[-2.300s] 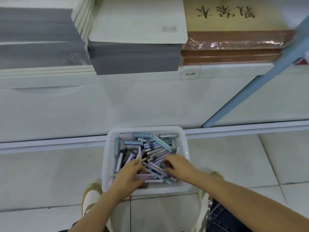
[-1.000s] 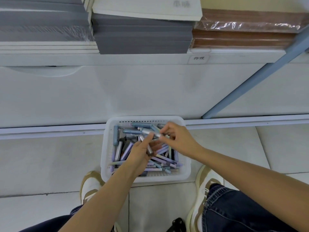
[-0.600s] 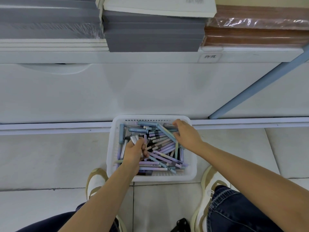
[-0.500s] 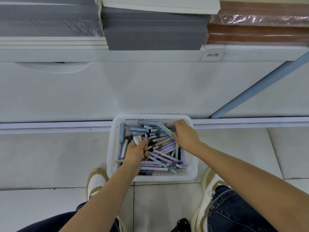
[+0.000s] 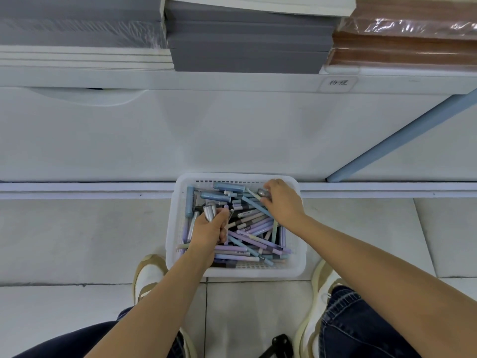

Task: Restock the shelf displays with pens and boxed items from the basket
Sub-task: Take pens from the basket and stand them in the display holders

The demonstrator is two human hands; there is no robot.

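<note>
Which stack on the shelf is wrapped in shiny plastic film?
The brown stack at far right; glare streaks its wrap, unlike the matte grey stacks beside it.

I can't count the silver pens (image 5: 209,212) in the left hand (image 5: 208,233); fist hides the barrels. Right hand (image 5: 282,202) covers the far-right corner of the basket (image 5: 296,270). Book stacks (image 5: 247,37) cut off at the top edge. Black object (image 5: 277,347) clipped at the bottom, unidentifiable. Pen prints too small to read.

The white slotted plastic basket (image 5: 296,264) is open above. Loose pastel pens (image 5: 254,229) crowd its floor; the white cabinet front (image 5: 232,135) blocks its far side.
</note>
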